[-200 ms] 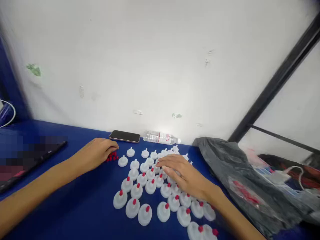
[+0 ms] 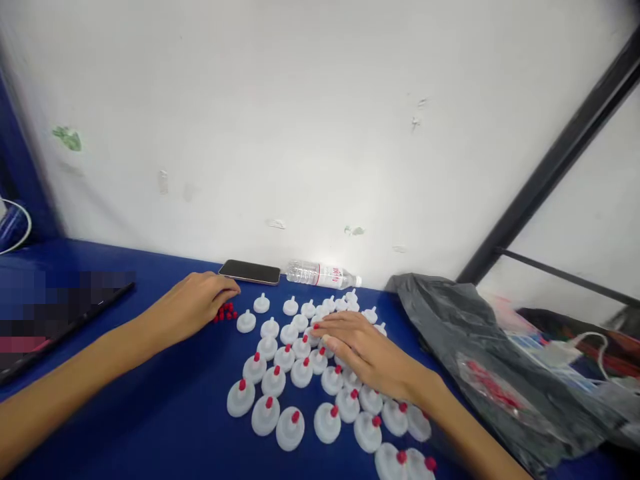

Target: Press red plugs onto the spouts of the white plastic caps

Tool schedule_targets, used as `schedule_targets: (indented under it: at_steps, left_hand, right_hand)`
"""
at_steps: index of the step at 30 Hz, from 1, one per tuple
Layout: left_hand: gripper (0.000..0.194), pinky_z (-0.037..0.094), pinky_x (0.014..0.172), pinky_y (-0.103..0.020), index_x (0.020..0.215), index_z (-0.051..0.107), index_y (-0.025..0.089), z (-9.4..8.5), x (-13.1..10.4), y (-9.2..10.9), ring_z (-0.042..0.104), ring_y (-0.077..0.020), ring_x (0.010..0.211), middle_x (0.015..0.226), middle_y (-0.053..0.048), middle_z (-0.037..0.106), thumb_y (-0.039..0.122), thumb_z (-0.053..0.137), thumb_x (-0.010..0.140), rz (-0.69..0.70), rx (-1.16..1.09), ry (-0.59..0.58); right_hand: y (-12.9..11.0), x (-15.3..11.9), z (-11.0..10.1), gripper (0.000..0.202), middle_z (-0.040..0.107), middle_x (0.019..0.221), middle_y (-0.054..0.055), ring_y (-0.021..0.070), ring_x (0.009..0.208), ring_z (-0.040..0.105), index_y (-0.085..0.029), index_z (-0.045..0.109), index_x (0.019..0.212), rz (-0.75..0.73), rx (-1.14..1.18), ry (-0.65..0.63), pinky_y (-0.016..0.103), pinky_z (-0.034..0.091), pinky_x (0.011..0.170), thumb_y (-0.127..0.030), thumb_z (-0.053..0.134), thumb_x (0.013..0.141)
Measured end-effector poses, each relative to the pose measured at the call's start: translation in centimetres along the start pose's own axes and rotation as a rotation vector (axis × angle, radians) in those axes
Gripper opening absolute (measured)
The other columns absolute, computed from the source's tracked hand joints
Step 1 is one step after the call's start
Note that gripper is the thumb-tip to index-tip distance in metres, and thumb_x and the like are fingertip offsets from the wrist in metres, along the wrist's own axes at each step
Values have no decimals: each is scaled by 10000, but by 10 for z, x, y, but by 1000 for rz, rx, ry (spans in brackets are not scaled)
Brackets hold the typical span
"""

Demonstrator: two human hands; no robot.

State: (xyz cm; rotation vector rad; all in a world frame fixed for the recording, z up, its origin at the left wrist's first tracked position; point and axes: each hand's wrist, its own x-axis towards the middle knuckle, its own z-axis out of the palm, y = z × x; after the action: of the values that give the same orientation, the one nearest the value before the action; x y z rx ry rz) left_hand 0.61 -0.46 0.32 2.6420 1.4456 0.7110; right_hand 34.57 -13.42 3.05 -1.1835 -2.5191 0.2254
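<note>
Neither grip could be told: the left hand (image 2: 197,301) was at small red tips (image 2: 229,312), the right hand (image 2: 367,347) over white nozzle caps (image 2: 290,433), probably light, stiff, best held by their rims.

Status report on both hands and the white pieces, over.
Left hand at loose red tips, grip unclear. Right hand over white pieces, hiding some. Nearer ones red-tipped, farthest plain.

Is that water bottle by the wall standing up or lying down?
Lying down: the bottle is stretched sideways along the wall, its cap pointing right.
</note>
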Motion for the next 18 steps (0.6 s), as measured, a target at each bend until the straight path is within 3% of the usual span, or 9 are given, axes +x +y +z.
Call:
schedule_targets:
  at_steps: [4, 8, 13, 18]
  left_hand:
    - [491, 509, 944, -473, 1109, 773, 242, -8, -1, 14, 695, -356, 1114, 1173, -98, 786, 489, 356, 1030, -33, 15, 21]
    - [458, 475, 993, -445, 1097, 747, 203, -17, -6, 36, 657, -312, 1123, 1131, -94, 774, 468, 376, 1057, 29, -5, 141]
    - [289, 461, 910, -395, 996, 691, 174, -23, -18, 69, 610, -244, 974, 975, -77, 726, 315, 445, 1055, 293, -34, 341]
    - [109, 408, 821, -385, 1024, 626, 185, -14, -32, 106, 554, -217, 896, 917, -40, 676, 226, 524, 1028, 534, -71, 354]
  right_hand:
    - [1, 0, 0, 319, 723, 1360, 33, 255, 1311, 623, -270, 690, 1334, 20, 13, 92, 446, 443, 1140, -364, 481, 1112]
    - [2, 0, 0, 196, 747, 1204, 49, 248, 1154, 674, -261, 702, 1192, -5, 43, 265, 428, 515, 1037, -345, 680, 1016]
    - [-7, -2, 0, 124, 680, 1182, 55, 200, 1069, 677, -259, 617, 1157, -23, 62, 303, 352, 567, 916, -206, 546, 1069]
    - [-22, -3, 4, 239, 715, 1174, 64, 225, 1082, 691, -246, 501, 1265, -136, -46, 313, 382, 576, 927, -251, 610, 1053]
